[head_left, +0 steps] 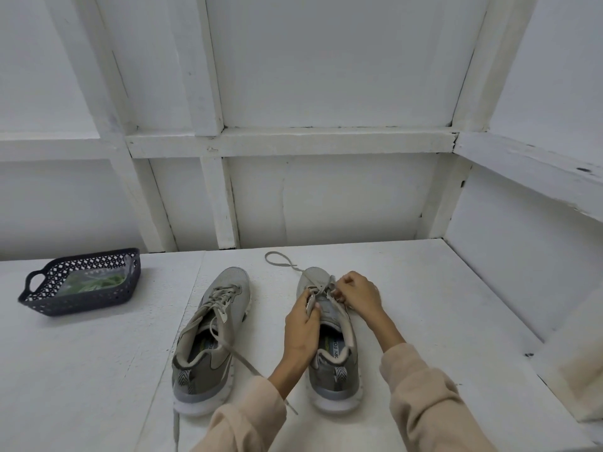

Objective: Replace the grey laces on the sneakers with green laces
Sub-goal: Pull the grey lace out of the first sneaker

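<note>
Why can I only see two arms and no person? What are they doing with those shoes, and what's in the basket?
There is no machine here. The camera sits on the person's head and looks down, so you see only their arms and hands. Two grey sneakers stand on a white table. The left hand grips the upper part of one sneaker to steady it. The right hand pinches its grey lace, which loops out loose past the toe. The other sneaker stands beside it, untied but laced. Off to the left, a dark basket holds a clear bag with something green inside, probably the new laces.
</note>
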Demonstrator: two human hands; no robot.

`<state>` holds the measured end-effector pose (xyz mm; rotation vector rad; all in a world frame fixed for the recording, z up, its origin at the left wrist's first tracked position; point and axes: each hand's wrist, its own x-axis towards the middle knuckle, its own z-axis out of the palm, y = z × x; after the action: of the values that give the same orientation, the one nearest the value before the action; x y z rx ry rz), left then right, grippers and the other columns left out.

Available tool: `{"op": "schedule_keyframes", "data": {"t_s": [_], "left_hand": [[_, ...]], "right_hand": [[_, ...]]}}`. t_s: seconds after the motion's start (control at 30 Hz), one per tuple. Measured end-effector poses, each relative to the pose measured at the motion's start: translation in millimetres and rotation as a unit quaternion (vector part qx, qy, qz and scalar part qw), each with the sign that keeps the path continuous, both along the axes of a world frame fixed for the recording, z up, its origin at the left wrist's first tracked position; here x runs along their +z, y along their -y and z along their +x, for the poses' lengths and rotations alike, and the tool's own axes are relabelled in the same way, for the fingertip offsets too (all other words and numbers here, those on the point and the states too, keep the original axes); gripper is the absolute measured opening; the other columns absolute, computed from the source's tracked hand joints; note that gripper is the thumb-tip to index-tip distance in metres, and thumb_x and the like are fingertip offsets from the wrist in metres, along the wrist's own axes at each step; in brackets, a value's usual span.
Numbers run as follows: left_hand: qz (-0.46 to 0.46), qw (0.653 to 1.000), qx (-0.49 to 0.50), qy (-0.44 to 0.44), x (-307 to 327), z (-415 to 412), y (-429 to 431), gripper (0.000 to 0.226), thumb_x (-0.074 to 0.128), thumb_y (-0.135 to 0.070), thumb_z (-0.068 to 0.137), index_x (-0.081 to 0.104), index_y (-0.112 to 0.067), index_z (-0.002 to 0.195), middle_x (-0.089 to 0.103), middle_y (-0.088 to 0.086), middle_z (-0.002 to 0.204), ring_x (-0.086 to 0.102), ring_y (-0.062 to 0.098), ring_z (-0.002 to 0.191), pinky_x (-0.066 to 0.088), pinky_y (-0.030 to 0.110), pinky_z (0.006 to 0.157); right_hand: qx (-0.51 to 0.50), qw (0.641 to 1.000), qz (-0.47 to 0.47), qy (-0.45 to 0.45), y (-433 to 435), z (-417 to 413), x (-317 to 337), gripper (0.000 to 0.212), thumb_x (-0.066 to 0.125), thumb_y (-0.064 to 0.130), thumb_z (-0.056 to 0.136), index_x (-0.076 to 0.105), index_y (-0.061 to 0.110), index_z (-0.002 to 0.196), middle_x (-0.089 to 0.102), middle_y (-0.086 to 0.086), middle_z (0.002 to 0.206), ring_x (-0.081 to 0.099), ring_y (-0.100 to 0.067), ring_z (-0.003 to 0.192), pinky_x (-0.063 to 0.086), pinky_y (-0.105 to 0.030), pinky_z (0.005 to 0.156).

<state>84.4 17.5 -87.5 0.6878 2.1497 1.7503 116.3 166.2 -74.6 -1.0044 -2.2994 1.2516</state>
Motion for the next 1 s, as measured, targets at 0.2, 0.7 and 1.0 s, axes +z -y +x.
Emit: {"op": "schedule_keyframes", "data": {"t_s": [0.2, 0.7, 1.0], "left_hand": [[-0.003, 1.000, -0.003, -0.011, 1.2, 1.4, 0.7, 0.035, 0.044, -0.008, 0.101, 0.051, -0.013, 0.135, 0.051, -0.012, 0.117, 0.048, 0.004, 0.108, 0.036, 0.005, 0.084], [-0.003, 1.000, -0.004, -0.009, -1.9, -0.5, 0.9, 0.034, 0.047, -0.009, 0.100, 0.054, -0.014, 0.133, 0.053, -0.025, 0.108, 0.049, 0.000, 0.105, 0.037, 0.011, 0.086], [-0.012, 1.000, -0.003, 0.000, -7.3, -3.5, -1.1, 0.041, 0.048, -0.014, 0.100, 0.047, -0.013, 0.141, 0.053, 0.001, 0.139, 0.048, 0.013, 0.127, 0.037, 0.034, 0.112]], "right_hand": [[0.014, 0.996, 0.075, 0.050, -0.9, -3.0, 0.1, 0.016, 0.058, 0.026, 0.089, 0.059, 0.014, 0.079, 0.067, -0.001, 0.075, 0.061, -0.019, 0.070, 0.046, -0.032, 0.065], [-0.020, 1.000, -0.007, -0.007, -5.5, -4.7, -6.2, 0.017, 0.049, 0.020, 0.095, 0.061, 0.008, 0.096, 0.071, -0.004, 0.082, 0.064, -0.018, 0.066, 0.055, -0.043, 0.078], [0.051, 0.998, 0.026, 0.032, -6.6, -0.5, -1.6, 0.025, 0.073, 0.027, 0.082, 0.066, 0.004, 0.075, 0.058, -0.003, 0.067, 0.051, -0.016, 0.065, 0.036, -0.029, 0.061]]}}
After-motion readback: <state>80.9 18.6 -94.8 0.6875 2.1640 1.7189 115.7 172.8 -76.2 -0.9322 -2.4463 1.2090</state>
